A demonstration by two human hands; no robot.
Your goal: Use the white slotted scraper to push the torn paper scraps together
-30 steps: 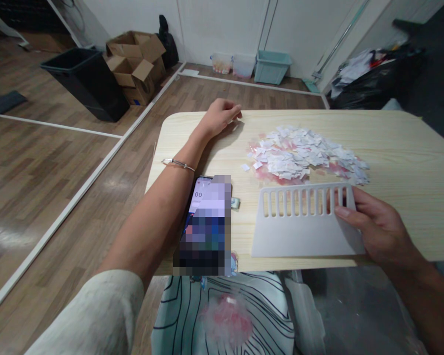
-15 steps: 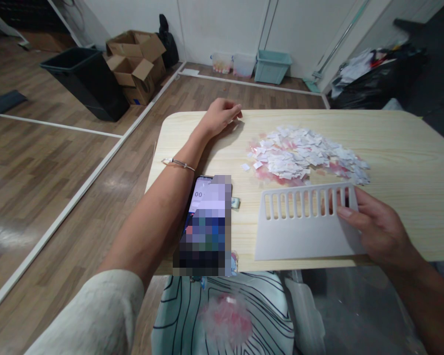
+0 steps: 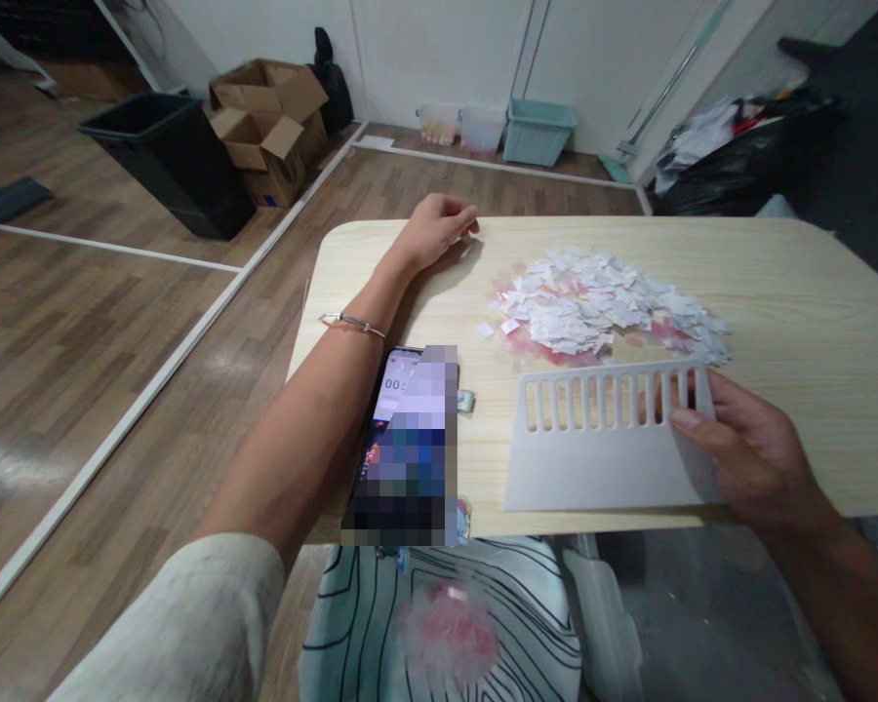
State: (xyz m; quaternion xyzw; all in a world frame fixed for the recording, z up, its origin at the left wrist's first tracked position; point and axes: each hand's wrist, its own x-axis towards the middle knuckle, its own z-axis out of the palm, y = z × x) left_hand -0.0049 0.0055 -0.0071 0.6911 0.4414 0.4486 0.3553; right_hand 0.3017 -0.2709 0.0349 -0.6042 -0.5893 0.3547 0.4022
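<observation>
A white plastic panel [image 3: 600,468] with a row of slots along its top edge is tilted over the near side of the table. My right hand [image 3: 753,448] grips its right end, thumb in front and fingers behind, some showing through the slots. Just beyond the panel lies a wide pile of small white paper pieces [image 3: 592,302], mixed with pinkish clear film. My left hand [image 3: 439,229] rests on the table near the far left edge, fingers loosely curled with nothing seen in them. Beside that forearm lies a phone [image 3: 391,405], partly blurred out, its lit screen showing digits.
The pale wood table [image 3: 797,322] ends close to my lap. A patterned cloth [image 3: 343,624] with a clear-and-pink plastic bundle [image 3: 454,634] lies below it. On the floor stand a black bin [image 3: 176,166], cardboard boxes [image 3: 270,146], and a teal tub [image 3: 539,136]. Black bags [image 3: 738,161] sit right.
The slotted panel has shifted very slightly right and up with my right hand. My left hand and the paper pile stay where they were.
</observation>
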